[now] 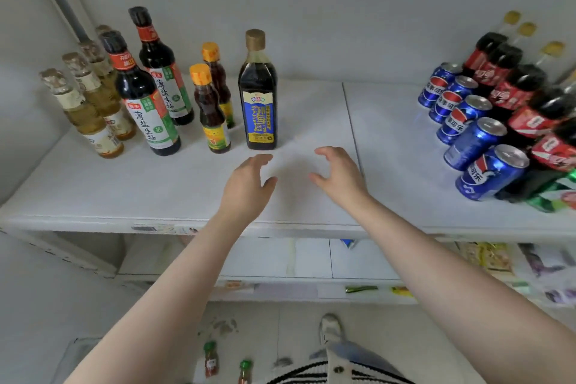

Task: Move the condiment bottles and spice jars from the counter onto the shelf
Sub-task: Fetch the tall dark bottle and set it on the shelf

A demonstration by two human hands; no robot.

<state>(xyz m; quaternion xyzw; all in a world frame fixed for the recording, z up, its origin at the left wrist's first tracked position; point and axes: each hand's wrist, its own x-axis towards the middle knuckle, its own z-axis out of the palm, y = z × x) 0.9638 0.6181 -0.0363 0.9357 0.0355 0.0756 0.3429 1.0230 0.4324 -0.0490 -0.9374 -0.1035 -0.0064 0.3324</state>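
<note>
A dark bottle with a blue label and gold cap [258,93] stands upright on the white shelf [156,190]. Left of it stand two small orange-capped sauce bottles [211,109], two tall soy sauce bottles [143,97] and several pale yellow bottles [84,112]. My left hand [249,179] and my right hand [338,173] hover over the shelf just in front of the blue-label bottle, both empty with loosely curved fingers, apart from it. Two small green-capped spice jars [211,358] stand far below, near the bottom edge.
Blue cola cans [473,140] and red-labelled dark soda bottles [526,103] crowd the shelf's right end. A lower shelf [311,259] holds packets at the right. A shoe [330,327] stands on the floor below.
</note>
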